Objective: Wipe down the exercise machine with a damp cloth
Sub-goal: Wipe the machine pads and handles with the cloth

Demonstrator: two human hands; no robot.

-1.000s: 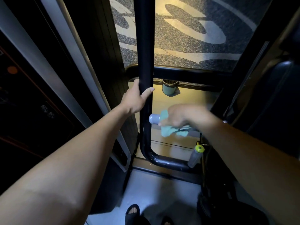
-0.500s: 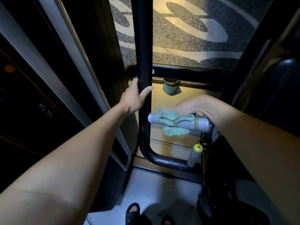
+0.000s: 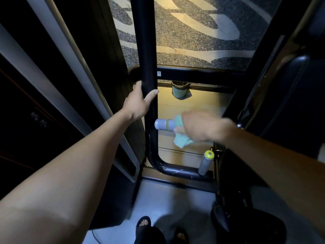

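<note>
Cloth [image 3: 181, 140] has slid leftward along grey handle [image 3: 164, 124] under right hand [image 3: 202, 126].

Right hand [image 3: 202, 126] smeared by motion blur, fingers indistinct. Cloth [image 3: 181, 140] mostly covered by that hand, only a corner hanging below and a bit above. Gray handle [image 3: 164, 124] hidden beyond its left end. Black upright tube [image 3: 145, 41] cut off at the top edge. Sandalled feet [image 3: 144, 224] cropped at the bottom edge. Left side lost in darkness.
</note>
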